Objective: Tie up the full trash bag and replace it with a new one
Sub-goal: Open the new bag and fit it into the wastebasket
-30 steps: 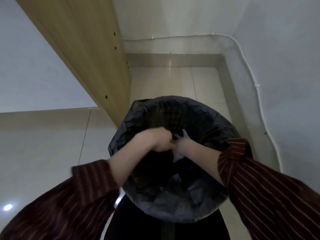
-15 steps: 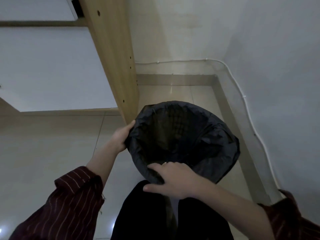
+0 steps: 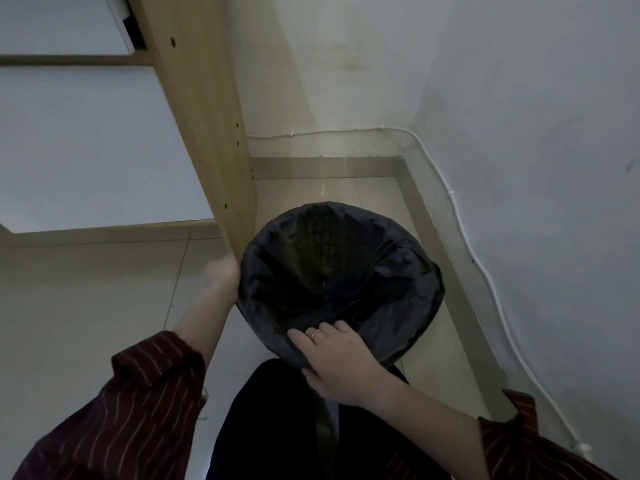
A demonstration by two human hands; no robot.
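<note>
A round trash bin stands on the floor in the corner, lined with a black trash bag [image 3: 408,271] that is folded over its rim. Mesh pattern of the bin shows through the bag's inside. My left hand [image 3: 225,277] is blurred and rests against the left edge of the rim, touching the bag. My right hand [image 3: 332,358], with a ring on one finger, grips the near edge of the rim with fingers hooked over the bag. No full, tied bag is in view.
A tall wooden cabinet side panel [image 3: 207,133] stands right beside the bin on its left. White walls close the corner behind and to the right, with a white cable [image 3: 460,223] along the baseboard. Beige tiled floor [image 3: 86,306] spreads to the left.
Both hands came out of the bin's inside and moved to its rim, left hand on the left edge, right hand on the near edge. The view has tilted up and back.
</note>
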